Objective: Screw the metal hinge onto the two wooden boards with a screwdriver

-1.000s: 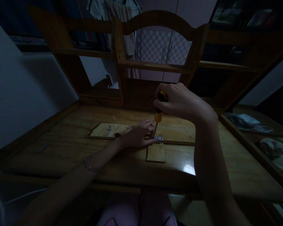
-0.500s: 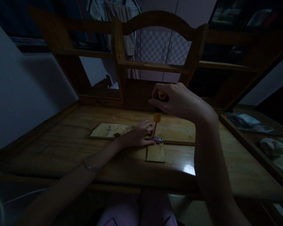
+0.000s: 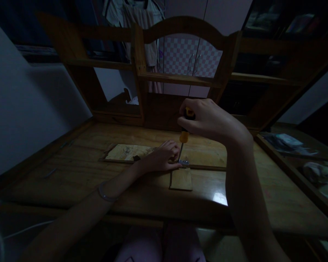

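Dimly lit, a wooden bench [image 3: 251,196] stretches across the scene, seen from above by the person working at it. Near the middle, the right hand [image 3: 205,118] grips the handle of a yellow-and-black screwdriver [image 3: 184,137], fingers wrapped around it from above and wrist bent. The screwdriver stands nearly upright, its top leaning slightly right, with its metal shaft pointing down to the left end of a small metal plate [image 3: 184,163] with holes in it.

The left hand [image 3: 164,157] rests low on the bench side of the work, fingers curled and thumb stretched right to the metal plate, close beside the screwdriver's tip; whether it pinches the plate or only steadies it, one cannot tell. A thin bracelet [image 3: 105,193] circles the left wrist.

Under the left hand, a long pale board [image 3: 205,158] runs left to right, its left end rough and darkly marked, its right end hidden behind the right forearm. A small, squarish board [image 3: 181,179] lies on its near side, just below the plate.

Farther left on the bench lies a thin, slender piece [image 3: 50,173], too dim to identify. At the far side rises a wooden shelf frame [image 3: 180,24] with an arched top; beyond it are hanging clothes [image 3: 138,18] and checked cabinet doors [image 3: 177,54].
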The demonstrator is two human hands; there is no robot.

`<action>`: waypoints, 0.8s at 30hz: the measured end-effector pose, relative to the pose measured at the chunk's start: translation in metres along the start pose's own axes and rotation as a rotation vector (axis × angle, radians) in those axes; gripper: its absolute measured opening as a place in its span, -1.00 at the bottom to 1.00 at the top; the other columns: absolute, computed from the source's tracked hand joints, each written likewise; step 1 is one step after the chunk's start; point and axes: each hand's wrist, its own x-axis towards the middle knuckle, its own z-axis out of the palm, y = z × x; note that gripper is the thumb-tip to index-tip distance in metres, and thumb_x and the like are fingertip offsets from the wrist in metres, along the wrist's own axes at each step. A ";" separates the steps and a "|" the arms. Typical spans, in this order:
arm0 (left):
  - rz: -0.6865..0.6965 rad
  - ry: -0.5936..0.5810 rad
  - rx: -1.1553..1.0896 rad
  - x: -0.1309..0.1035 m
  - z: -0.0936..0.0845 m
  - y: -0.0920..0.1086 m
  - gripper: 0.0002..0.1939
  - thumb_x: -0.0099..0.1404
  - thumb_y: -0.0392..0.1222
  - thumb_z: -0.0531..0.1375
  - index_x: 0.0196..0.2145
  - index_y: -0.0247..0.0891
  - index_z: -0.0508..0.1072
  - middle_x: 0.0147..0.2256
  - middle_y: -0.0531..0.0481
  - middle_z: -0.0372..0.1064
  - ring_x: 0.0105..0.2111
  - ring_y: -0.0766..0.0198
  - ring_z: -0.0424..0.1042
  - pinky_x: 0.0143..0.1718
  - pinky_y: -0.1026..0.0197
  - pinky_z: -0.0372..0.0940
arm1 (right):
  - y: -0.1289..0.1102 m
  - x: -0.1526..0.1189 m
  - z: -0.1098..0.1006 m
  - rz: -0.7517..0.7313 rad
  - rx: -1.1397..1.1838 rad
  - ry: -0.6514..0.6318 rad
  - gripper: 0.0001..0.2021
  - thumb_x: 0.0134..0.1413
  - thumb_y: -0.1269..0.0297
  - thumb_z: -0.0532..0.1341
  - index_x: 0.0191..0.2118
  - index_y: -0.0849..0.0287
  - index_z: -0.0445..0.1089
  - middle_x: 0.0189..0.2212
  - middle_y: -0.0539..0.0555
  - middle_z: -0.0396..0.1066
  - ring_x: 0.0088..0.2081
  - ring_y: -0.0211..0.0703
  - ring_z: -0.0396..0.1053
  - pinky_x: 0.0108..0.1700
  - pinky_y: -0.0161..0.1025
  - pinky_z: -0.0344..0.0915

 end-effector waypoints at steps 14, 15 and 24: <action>-0.005 0.027 -0.015 -0.001 0.002 0.001 -0.70 0.29 0.00 0.29 -0.38 -0.22 0.29 -0.16 -0.08 0.30 -0.08 0.10 0.30 -0.06 0.10 0.25 | 0.006 0.002 0.003 -0.021 0.032 0.014 -0.73 0.24 0.10 0.16 -0.13 0.16 0.45 -0.27 0.12 0.48 -0.22 -0.04 0.40 -0.21 -0.20 0.19; -0.010 0.027 -0.018 -0.001 0.002 0.001 -0.69 0.29 0.01 0.28 -0.38 -0.22 0.29 -0.15 -0.09 0.30 -0.08 0.10 0.29 -0.06 0.10 0.25 | 0.006 0.001 0.001 -0.007 0.035 0.005 -0.74 0.23 0.11 0.15 -0.15 0.18 0.45 -0.27 0.14 0.48 -0.22 -0.04 0.40 -0.21 -0.19 0.20; -0.006 0.038 -0.054 -0.003 0.005 -0.004 -0.68 0.30 0.02 0.27 -0.39 -0.22 0.27 -0.19 -0.08 0.30 -0.11 0.12 0.29 -0.10 0.11 0.25 | 0.011 0.000 0.003 -0.010 0.018 0.030 -0.74 0.22 0.20 0.12 -0.05 0.17 0.42 -0.22 0.15 0.48 -0.17 -0.03 0.39 -0.15 -0.17 0.21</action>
